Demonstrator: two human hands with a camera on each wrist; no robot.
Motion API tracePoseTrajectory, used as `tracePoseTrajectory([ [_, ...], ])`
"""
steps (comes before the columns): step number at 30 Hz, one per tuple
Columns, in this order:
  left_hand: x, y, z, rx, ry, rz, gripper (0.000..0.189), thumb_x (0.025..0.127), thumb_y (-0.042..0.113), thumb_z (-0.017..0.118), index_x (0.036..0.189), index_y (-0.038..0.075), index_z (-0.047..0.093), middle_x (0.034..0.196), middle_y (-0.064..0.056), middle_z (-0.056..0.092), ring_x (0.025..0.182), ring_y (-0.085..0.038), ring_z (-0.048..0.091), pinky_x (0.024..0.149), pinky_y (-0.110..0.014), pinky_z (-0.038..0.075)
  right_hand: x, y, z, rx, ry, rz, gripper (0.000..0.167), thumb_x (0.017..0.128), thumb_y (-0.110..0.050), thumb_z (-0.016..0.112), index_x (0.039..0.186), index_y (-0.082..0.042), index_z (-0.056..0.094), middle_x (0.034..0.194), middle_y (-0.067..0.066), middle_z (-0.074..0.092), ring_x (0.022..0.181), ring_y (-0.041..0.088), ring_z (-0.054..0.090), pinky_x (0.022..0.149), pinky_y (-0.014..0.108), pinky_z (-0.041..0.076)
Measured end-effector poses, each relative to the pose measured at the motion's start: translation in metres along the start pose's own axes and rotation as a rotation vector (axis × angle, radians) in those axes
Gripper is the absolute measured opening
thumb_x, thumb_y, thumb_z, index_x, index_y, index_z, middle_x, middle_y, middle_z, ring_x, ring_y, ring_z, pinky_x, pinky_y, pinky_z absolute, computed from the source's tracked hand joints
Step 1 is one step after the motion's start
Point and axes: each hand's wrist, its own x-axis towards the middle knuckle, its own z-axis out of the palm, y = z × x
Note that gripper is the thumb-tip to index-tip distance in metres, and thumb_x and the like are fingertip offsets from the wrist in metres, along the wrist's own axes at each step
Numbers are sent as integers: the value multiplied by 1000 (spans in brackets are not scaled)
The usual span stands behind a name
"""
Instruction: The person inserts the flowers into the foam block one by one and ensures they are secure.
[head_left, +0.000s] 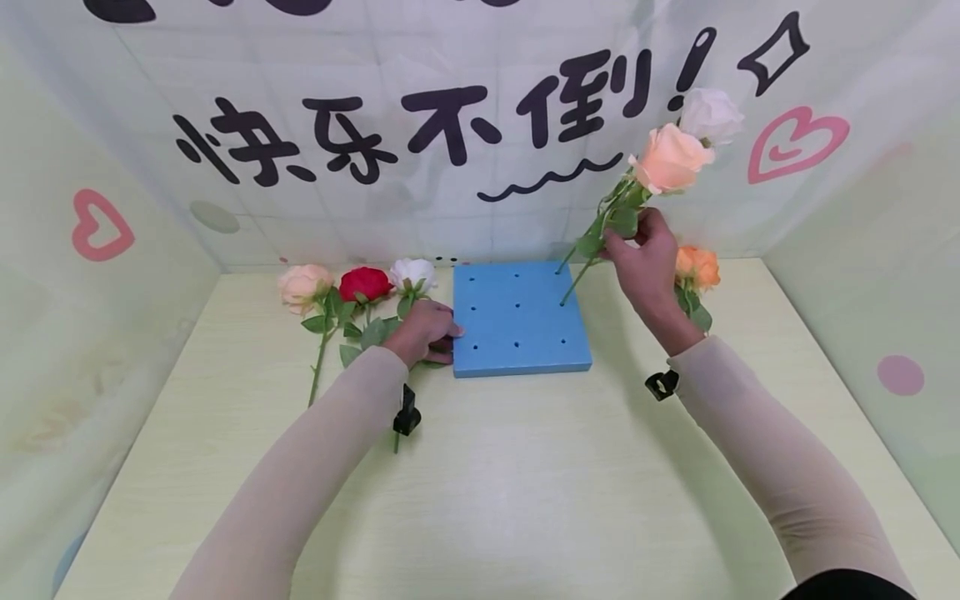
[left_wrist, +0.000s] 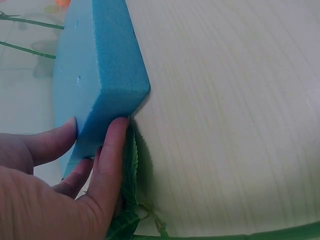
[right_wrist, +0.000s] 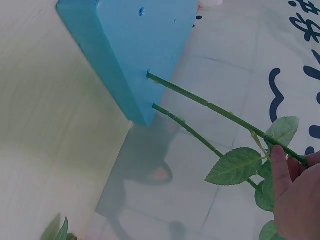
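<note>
A blue foam block (head_left: 495, 329) with rows of small holes lies flat on the table. My left hand (head_left: 426, 333) holds its left edge, thumb on the top face and fingers against the side (left_wrist: 114, 145). Two artificial roses stand tilted in holes on the block's right side: a peach rose (head_left: 670, 158) and, behind it, a white rose (head_left: 711, 117). My right hand (head_left: 648, 262) pinches the stem (right_wrist: 225, 114) in the middle right hole, which appears to be the peach rose's. The other stem (right_wrist: 192, 132) sits in the back right hole.
Left of the block lie a pale pink rose (head_left: 303, 286), a red rose (head_left: 365, 284) and another white rose (head_left: 412, 273), stems toward the front. An orange rose (head_left: 697, 267) lies right, partly behind my right wrist. A printed cloth (head_left: 420, 200) hangs behind the table.
</note>
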Motion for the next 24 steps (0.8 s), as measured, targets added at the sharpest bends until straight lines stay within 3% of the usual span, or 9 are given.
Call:
tracePoseTrajectory([
  [11, 3, 0, 1, -14, -2, -9, 58, 94, 2, 61, 147, 11, 41, 110, -17, 56, 90, -26, 58, 78, -43, 60, -1, 4, 1, -27, -46, 22, 32, 88, -5, 61, 119, -1, 55, 104, 5, 59, 87, 16, 64, 69, 25, 59],
  [24, 4, -1, 0, -23, -10, -5, 57, 93, 2, 62, 146, 11, 42, 105, -16, 56, 88, -26, 58, 78, -43, 60, -2, 5, 3, -15, -56, 2, 34, 88, -4, 59, 122, 1, 54, 108, 7, 58, 87, 15, 63, 70, 27, 60],
])
